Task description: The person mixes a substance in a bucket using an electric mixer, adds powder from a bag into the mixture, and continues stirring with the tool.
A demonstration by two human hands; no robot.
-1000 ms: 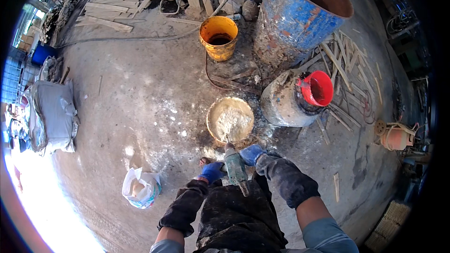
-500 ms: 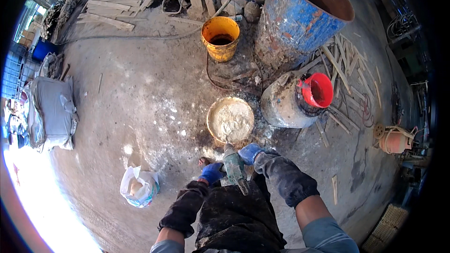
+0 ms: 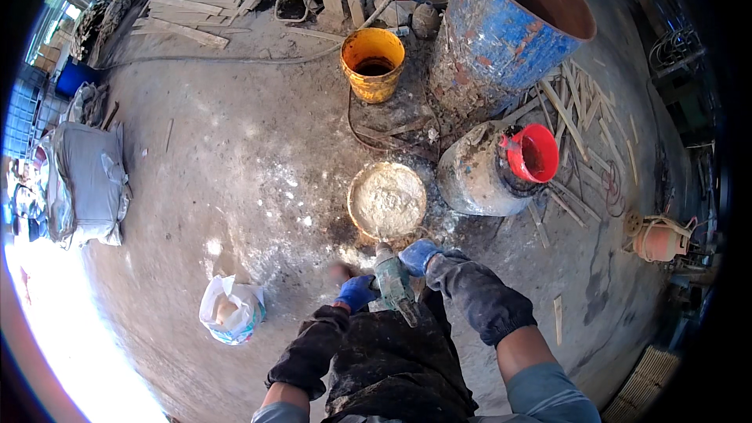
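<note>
Both hands [image 3: 388, 276] on mixer [image 3: 393, 282]

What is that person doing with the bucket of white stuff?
A person stands over a bucket full of pale, lumpy mix on a dusty concrete floor. Both gloved hands grip a green power mixer: the left hand on one side, the right hand on the other, with the tool pointing down into the bucket. Nearby stand a yellow bucket, a big blue drum, a red bucket and a white bag.
</note>
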